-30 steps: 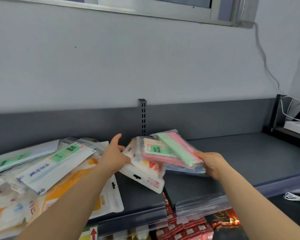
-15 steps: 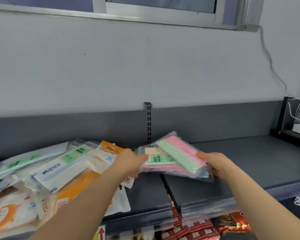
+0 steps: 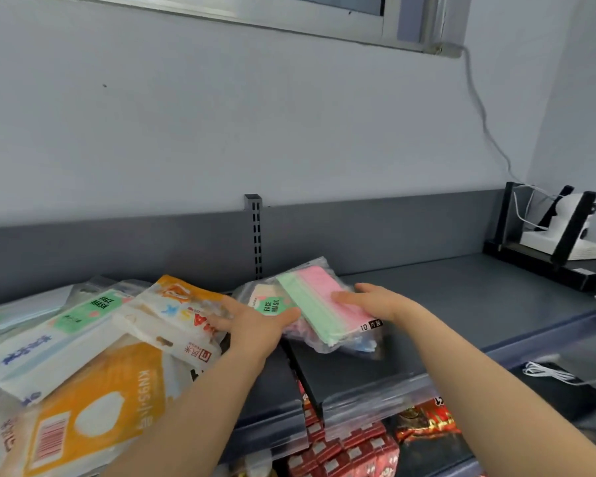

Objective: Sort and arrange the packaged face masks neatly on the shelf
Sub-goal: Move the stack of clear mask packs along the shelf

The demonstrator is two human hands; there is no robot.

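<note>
A clear pack of pink and green face masks [image 3: 315, 304] lies on a small stack on the dark grey shelf [image 3: 461, 297], just right of the shelf's middle joint. My right hand [image 3: 375, 301] rests on top of it, fingers spread flat. My left hand [image 3: 255, 321] grips the stack's left end, thumb over the green "FACE MASK" label, its fingers touching a white and orange pack [image 3: 176, 315]. A loose heap of mask packs fills the left shelf, with an orange KN95 pack [image 3: 93, 418] in front and a green-labelled pack [image 3: 83, 315] behind.
A slotted upright [image 3: 254, 235] stands at the shelf's back. A black stand with a white device [image 3: 558, 232] and cable sits at the far right. Red snack packs [image 3: 355, 449] fill the shelf below. A white cord [image 3: 551, 373] lies at lower right.
The pink and green stack has come down onto the right shelf section. My left hand put the white pack on the left heap and took the stack's left end. My right hand shifted on top.
</note>
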